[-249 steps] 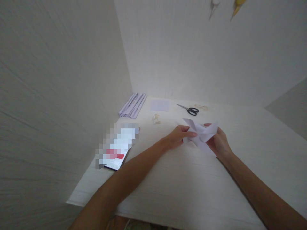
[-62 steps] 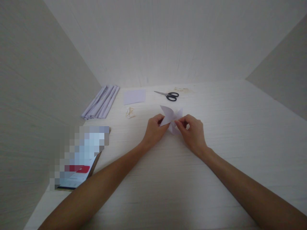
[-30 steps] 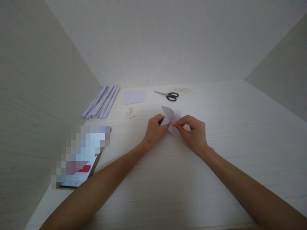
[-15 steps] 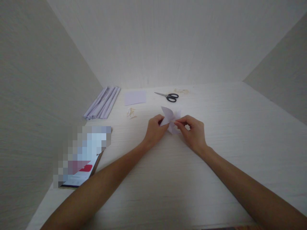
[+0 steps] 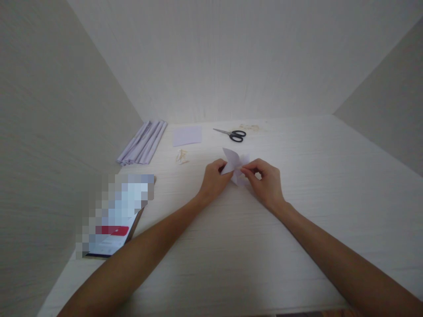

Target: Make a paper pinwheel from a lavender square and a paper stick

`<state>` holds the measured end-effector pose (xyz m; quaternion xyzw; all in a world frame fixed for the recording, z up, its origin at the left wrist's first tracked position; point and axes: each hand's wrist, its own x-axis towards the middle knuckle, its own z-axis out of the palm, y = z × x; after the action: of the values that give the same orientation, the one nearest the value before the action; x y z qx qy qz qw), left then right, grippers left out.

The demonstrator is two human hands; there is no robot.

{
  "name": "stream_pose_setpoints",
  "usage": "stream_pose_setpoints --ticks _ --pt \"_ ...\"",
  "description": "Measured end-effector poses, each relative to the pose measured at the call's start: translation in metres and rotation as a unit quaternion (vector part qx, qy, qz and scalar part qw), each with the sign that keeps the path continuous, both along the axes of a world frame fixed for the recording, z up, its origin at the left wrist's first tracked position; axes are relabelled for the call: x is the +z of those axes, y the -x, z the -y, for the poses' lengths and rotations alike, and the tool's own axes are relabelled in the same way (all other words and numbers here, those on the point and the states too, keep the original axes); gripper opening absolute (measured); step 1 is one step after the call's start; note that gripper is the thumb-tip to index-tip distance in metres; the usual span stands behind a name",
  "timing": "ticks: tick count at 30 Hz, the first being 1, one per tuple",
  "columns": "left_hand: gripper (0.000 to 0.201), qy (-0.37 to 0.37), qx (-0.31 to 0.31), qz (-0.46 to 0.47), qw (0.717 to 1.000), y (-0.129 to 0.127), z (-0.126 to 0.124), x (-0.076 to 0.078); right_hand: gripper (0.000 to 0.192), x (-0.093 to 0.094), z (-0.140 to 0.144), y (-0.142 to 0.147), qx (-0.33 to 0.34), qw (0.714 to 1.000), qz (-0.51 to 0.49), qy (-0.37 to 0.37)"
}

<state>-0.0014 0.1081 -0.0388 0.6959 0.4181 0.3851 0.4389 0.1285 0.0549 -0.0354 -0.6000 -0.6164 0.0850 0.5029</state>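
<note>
Both hands pinch a folded piece of pale paper [image 5: 234,164]: the left hand [image 5: 213,180] grips its left edge between thumb and fingers, the right hand [image 5: 267,182] nips its right side with closed fingertips. The paper sits between them, just above the white table [image 5: 297,229]. At twelve o'clock lie black-handled scissors [image 5: 233,134]; at eleven, a flat paper sheet [image 5: 187,135]; at ten, a bundle of folded strips [image 5: 142,142]. Pale walls enclose the table.

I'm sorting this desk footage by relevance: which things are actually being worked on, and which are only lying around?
In hand:
- folded paper piece, pinched by left hand and right hand

Lying about:
- scissors
- flat paper square
- stack of folded paper strips
- small pale bits
- phone at the table's left edge
</note>
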Motion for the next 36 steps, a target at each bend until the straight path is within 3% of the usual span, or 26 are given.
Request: stream_pose_setpoints --ticks 4,9,16,22,30,36 --pt "0.009 -0.002 -0.008 0.005 1.0 0.0001 0.0003 -0.0001 0.007 0.0017 0.001 0.0006 0.009 1.0 0.007 -0.015" --pt "0.01 -0.009 -0.022 -0.005 1.0 0.0003 0.0016 -0.0001 0.018 0.0025 0.0002 0.0005 -0.035 0.999 0.01 0.013" --pt "0.01 -0.006 -0.006 -0.001 1.0 0.0001 0.0 -0.0002 0.008 -0.0006 -0.0001 0.0001 0.022 1.0 0.003 -0.013" --pt "0.01 -0.009 -0.022 0.003 1.0 0.0005 0.0015 -0.0014 0.023 0.001 -0.0006 0.0013 -0.038 0.998 -0.013 0.045" --pt "0.008 -0.014 -0.021 0.002 1.0 -0.0003 0.0015 0.0006 0.013 0.002 0.0016 0.0006 0.02 0.999 0.034 -0.03" --pt "0.009 -0.005 -0.032 0.005 0.999 -0.0014 0.0024 0.0009 0.009 0.0041 0.0037 0.002 -0.004 0.998 0.053 -0.045"
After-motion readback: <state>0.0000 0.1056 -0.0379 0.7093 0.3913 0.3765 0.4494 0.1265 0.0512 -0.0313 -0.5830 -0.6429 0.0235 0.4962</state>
